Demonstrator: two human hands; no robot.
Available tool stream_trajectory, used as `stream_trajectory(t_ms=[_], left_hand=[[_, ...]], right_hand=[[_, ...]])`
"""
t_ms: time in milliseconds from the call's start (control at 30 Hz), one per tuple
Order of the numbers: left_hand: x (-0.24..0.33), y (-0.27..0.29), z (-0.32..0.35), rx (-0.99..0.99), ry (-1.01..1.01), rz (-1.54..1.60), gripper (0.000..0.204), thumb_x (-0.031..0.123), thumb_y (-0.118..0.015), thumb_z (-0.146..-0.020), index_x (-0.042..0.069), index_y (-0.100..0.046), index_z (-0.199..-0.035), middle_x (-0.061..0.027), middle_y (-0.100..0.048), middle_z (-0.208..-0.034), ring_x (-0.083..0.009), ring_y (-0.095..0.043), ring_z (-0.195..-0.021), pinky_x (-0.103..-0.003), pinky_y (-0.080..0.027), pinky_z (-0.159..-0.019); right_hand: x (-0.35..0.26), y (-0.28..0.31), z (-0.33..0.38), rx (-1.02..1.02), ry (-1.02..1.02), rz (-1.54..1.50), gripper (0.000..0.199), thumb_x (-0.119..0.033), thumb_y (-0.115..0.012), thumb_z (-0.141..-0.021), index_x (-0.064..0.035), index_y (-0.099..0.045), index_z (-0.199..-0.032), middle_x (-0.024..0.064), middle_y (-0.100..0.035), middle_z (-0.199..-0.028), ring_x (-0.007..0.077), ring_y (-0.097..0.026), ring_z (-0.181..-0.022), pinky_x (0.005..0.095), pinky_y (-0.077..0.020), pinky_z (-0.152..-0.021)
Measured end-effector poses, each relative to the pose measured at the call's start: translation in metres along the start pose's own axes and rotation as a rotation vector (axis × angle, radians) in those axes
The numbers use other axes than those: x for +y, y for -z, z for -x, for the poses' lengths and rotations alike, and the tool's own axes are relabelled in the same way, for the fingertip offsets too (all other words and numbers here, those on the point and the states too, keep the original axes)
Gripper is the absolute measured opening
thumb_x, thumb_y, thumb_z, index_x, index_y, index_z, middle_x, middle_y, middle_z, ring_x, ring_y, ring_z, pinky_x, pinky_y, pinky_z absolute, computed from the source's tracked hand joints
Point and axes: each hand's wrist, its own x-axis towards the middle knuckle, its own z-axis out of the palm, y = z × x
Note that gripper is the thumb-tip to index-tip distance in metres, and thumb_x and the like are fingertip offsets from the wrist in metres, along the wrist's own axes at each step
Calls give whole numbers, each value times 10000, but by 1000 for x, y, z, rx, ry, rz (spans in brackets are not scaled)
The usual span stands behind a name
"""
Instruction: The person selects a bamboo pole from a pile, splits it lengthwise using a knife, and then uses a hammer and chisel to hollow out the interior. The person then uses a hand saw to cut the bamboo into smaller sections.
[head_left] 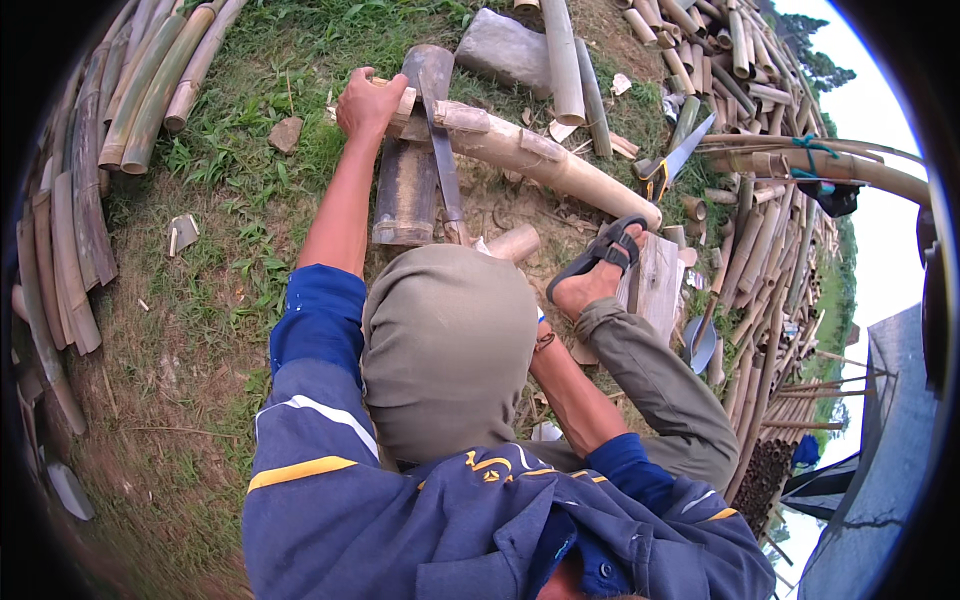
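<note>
My left hand (370, 105) is closed around a short pale bamboo piece (406, 103), at the upper end of a dark bamboo section (407, 195) lying on the ground. Beside that piece, a machete (441, 150) stretches from near the top down toward my knee, its blade across the dark section. Right of the blade lies a thick bamboo pole (550, 160), its far end by my sandalled foot (600, 262). My right forearm (575, 390) reaches behind my bent knee (450, 340). The knee hides the right hand's fingers and most of the machete's handle.
A handsaw (680, 160) stands beyond the pole's right end. A grey stone (505, 50) sits at the top. Bamboo poles (165, 90) lie at left, and a large bamboo pile (760, 230) fills the right. A wooden board (660, 280) lies near my foot.
</note>
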Motion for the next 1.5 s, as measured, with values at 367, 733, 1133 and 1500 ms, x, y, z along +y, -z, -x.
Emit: stream_trajectory(t_ms=[367, 733, 1133, 1500], left_hand=[[6, -5, 7, 86, -96, 57, 426, 483, -648, -887, 132, -848, -1023, -215, -794, -904, -426, -773, -889, -492, -608, -831], [3, -10, 7, 232, -213, 36, 396, 385, -560, -941, 103, -837, -961, -253, -758, -839, -464, -750, -800, -520, -601, -764], [1, -13, 10, 254, -243, 74, 437, 345, -491, -981, 73, -828, -923, -274, -738, -779, -470, -745, -743, -537, -603, -735], [5, -11, 11, 176, -138, 40, 425, 383, -531, -955, 97, -842, -999, -273, -770, -873, -472, -766, -853, -525, -611, -810]], right_hand=[[-100, -73, 55, -25, 4, -181, 136, -11, -655, -986, 17, -582, -1097, 74, -581, -907, 121, -534, -734, 259, -475, -559], [-170, -81, 72, 61, -259, -114, 95, -37, -648, -993, -40, -569, -940, 75, -541, -977, 172, -531, -780, 301, -501, -609], [-186, -91, 74, 170, -327, 117, 132, -81, -639, -1037, 9, -544, -1057, 79, -548, -911, 189, -597, -779, 317, -556, -630], [-31, -42, 6, -298, 19, -441, 497, -118, -662, -919, -49, -551, -1398, 110, -606, -988, 171, -517, -758, 305, -503, -663]])
